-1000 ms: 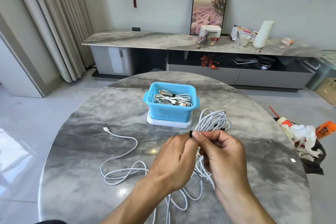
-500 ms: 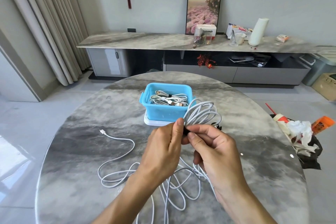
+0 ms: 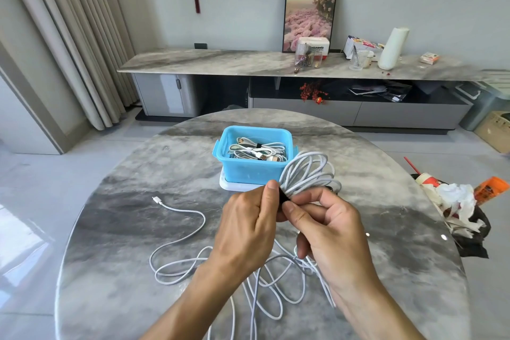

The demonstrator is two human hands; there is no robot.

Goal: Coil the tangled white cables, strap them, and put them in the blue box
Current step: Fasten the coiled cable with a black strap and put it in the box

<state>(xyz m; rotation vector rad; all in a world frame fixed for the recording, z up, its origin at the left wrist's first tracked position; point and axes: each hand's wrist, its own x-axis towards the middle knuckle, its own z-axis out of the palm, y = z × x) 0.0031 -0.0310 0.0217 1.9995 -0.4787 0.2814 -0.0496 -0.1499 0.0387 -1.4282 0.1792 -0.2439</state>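
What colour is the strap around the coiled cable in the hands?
Black, seen in the head view: the strap wraps the white coil.

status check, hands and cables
Left hand and right hand pinching black strap on coiled cable. Blue box open, bundles inside. Loose cable on table, path clear.

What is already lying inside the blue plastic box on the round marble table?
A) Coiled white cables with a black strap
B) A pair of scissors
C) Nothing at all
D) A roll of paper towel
A: the blue plastic box on the round marble table already holds coiled white cables with a black strap around a bundle.
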